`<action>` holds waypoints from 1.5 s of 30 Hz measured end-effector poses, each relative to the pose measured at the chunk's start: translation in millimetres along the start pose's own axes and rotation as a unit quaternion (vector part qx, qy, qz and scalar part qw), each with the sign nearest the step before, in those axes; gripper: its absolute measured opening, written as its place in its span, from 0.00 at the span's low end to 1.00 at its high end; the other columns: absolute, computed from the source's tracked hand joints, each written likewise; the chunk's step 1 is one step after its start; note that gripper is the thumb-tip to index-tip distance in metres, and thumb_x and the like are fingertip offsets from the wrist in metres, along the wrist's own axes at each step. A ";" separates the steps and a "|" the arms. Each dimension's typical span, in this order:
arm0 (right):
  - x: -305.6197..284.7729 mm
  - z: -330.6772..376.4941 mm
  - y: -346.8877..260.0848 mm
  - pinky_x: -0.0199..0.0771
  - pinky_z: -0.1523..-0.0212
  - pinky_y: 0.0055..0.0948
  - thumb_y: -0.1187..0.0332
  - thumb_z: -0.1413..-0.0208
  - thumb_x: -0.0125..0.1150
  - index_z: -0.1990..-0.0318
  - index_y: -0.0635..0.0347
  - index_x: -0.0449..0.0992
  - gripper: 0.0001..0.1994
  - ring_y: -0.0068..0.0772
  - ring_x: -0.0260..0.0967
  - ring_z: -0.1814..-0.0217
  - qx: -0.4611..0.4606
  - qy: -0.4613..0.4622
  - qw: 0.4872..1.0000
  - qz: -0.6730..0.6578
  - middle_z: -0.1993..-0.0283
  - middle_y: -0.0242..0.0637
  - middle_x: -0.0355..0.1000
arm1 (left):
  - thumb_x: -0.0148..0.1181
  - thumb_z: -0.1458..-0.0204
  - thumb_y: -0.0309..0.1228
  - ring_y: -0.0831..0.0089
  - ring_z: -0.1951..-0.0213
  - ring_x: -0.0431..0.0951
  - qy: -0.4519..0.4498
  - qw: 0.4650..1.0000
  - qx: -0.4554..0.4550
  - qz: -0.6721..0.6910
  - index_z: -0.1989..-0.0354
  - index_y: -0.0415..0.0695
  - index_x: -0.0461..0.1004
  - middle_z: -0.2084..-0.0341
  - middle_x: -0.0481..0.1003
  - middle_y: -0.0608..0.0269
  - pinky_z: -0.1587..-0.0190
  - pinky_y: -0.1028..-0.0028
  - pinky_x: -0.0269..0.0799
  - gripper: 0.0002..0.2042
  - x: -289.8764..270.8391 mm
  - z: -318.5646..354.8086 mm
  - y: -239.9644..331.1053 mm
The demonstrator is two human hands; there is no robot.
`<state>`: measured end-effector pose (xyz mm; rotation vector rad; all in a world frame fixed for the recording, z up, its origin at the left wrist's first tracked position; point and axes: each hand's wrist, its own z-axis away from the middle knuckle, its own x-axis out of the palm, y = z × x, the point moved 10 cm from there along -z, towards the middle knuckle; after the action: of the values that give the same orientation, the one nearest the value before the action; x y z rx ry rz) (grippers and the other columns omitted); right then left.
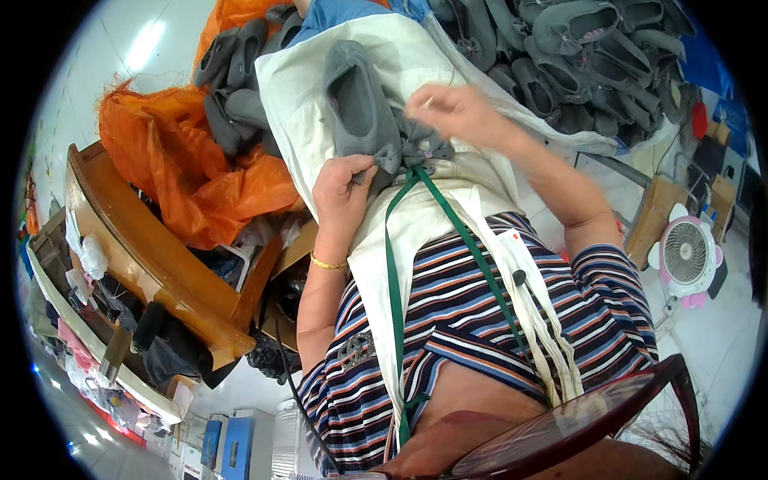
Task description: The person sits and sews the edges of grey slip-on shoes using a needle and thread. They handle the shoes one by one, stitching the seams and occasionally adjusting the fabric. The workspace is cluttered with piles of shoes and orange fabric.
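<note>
A grey felt slipper (356, 96) lies on the white apron (296, 76) over my lap, its opening facing up and its toe towards me. At that toe is a small grey bow, and my left hand (342, 190) pinches it between thumb and fingers. Beside it, partly hidden, is a second grey slipper (426, 146) with a bow of its own. My right hand (460, 116) is raised above and to the right of the bows, its fingers drawn together and slightly blurred. A tiny pale spot shows at its fingertips; whether it is a held thing I cannot make out.
Many grey slippers (560, 68) are heaped at the far right. An orange sack (160, 152) with more slippers lies at the left, next to a curved wooden table (152, 248). A small white and pink fan (686, 248) stands to the right. A green ribbon (394, 272) hangs down my front.
</note>
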<state>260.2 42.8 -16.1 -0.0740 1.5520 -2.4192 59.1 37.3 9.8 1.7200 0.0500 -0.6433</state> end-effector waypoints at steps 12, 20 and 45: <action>62.6 -9.6 -23.1 0.75 0.63 0.44 0.67 0.45 0.55 0.60 0.55 0.79 0.08 0.51 0.75 0.66 -0.105 -0.063 0.950 0.286 0.69 0.45 0.77 | 0.68 0.58 0.18 0.62 0.65 0.78 0.029 0.999 0.024 0.006 0.68 0.43 0.76 0.68 0.80 0.60 0.61 0.70 0.73 0.10 -4.9 4.4 5.5; 63.5 -9.2 -24.5 0.75 0.62 0.45 0.68 0.46 0.55 0.60 0.56 0.79 0.09 0.52 0.75 0.65 -0.097 -0.072 0.947 0.296 0.69 0.47 0.77 | 0.68 0.58 0.18 0.62 0.66 0.79 0.038 0.999 0.026 0.013 0.67 0.43 0.76 0.69 0.81 0.60 0.61 0.69 0.73 0.10 -5.1 4.6 3.6; 70.1 -21.7 2.9 0.74 0.60 0.36 0.66 0.41 0.56 0.56 0.55 0.76 0.09 0.44 0.76 0.64 -0.056 -0.120 0.966 0.222 0.64 0.40 0.78 | 0.68 0.56 0.18 0.62 0.65 0.80 0.033 0.999 0.002 0.010 0.66 0.41 0.77 0.68 0.80 0.58 0.61 0.70 0.74 0.10 -1.2 10.2 -2.4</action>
<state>189.2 43.4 -34.9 -0.0350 1.4147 -1.9017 53.2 28.9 7.2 1.7434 0.0777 -0.5712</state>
